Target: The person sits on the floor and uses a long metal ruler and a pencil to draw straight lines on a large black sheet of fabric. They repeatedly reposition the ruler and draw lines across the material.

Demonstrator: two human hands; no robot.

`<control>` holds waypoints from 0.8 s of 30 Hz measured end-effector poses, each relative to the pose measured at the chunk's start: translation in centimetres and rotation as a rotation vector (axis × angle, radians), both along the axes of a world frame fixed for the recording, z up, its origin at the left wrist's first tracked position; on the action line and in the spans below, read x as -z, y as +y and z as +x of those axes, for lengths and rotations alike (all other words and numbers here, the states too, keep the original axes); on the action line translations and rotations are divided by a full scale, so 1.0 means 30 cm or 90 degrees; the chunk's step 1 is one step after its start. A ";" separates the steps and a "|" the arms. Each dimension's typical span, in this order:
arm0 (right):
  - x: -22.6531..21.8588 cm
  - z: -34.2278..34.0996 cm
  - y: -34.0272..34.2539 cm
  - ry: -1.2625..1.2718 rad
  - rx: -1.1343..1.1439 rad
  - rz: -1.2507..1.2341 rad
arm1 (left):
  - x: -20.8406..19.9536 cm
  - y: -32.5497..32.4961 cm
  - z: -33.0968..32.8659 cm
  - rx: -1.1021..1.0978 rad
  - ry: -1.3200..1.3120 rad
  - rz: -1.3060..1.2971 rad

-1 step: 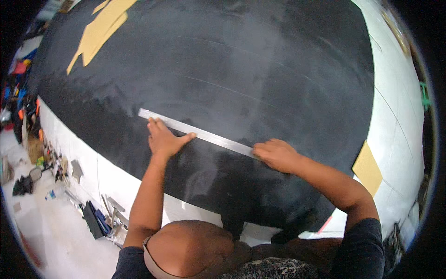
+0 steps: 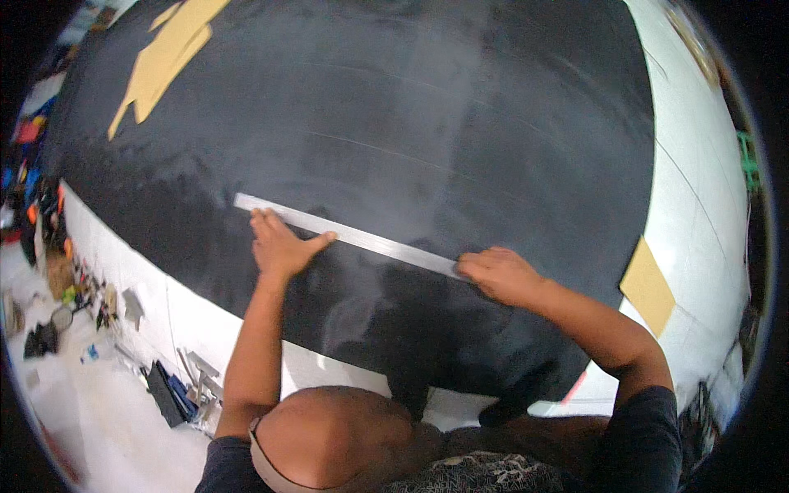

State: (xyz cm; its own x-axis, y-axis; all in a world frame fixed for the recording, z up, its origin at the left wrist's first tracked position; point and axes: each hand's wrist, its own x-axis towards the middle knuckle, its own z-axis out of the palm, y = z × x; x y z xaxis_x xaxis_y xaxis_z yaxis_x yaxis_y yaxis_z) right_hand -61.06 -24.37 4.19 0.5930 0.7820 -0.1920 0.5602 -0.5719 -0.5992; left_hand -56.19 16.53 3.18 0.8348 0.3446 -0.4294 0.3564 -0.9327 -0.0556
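Note:
A long, flat silver ruler lies slantwise on a large sheet of smooth black material. My left hand is open, fingers and thumb spread, pressing along the ruler's near edge towards its left end. Close to the ruler's right end, my right hand is closed, its fingers curled together against the sheet. Whatever those fingers hold, if anything, is hidden. Thin pale lines run across the sheet beyond the ruler.
Tan card-like pieces lie at the sheet's far left. Another tan piece sits by its right edge, on the white tabletop. Dark and blue items and assorted tools stand at lower left, beside the table.
My right hand has slid a little to the right along the ruler. My left hand and the ruler keep their places on the sheet; the whole view has shifted slightly.

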 end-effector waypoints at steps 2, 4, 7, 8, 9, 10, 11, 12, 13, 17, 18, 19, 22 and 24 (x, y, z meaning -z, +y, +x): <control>-0.025 -0.138 -0.205 0.013 0.090 -0.041 | 0.008 -0.027 -0.007 0.022 -0.003 0.011; -0.057 -0.265 -0.371 0.012 0.163 -0.098 | 0.026 -0.004 -0.009 0.034 0.003 0.040; -0.090 -0.422 -0.592 0.016 0.254 -0.192 | 0.024 -0.021 -0.016 0.031 -0.010 0.015; -0.093 -0.458 -0.655 0.031 0.280 -0.205 | 0.033 -0.010 -0.015 0.038 -0.013 0.017; -0.089 -0.493 -0.707 0.047 0.305 -0.219 | 0.044 0.002 -0.014 0.043 -0.016 0.019; -0.132 -0.477 -0.723 0.124 0.315 -0.292 | 0.047 -0.002 -0.014 0.044 -0.022 0.021; -0.117 -0.513 -0.754 0.083 0.324 -0.273 | 0.050 -0.005 -0.016 0.042 -0.017 0.016; -0.084 -0.557 -0.786 0.041 0.331 -0.256 | 0.051 -0.003 -0.017 0.040 -0.011 0.010; -0.073 -0.590 -0.821 -0.003 0.338 -0.238 | 0.043 -0.024 -0.010 0.038 -0.009 0.004; 0.007 -0.486 -0.586 -0.017 0.307 -0.153 | 0.055 0.023 -0.002 0.052 -0.021 -0.008; 0.035 -0.427 -0.477 -0.033 0.273 -0.130 | 0.066 0.040 -0.002 0.048 -0.016 -0.004; 0.061 -0.356 -0.351 -0.041 0.233 -0.110 | 0.080 0.047 0.004 0.046 -0.015 -0.002; 0.187 -0.204 0.009 -0.203 0.242 0.194 | 0.107 0.043 0.014 0.051 -0.011 -0.002; 0.204 -0.119 0.248 -0.185 0.267 0.242 | 0.092 0.072 0.012 0.041 -0.003 0.010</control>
State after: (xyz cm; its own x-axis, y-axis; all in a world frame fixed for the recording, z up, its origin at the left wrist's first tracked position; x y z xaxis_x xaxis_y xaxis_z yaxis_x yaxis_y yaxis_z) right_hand -64.64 -16.93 -1.92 0.8499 0.4538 0.2678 0.5047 -0.5549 -0.6613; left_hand -55.83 18.69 0.43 0.8573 0.2967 -0.4207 0.2957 -0.9528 -0.0693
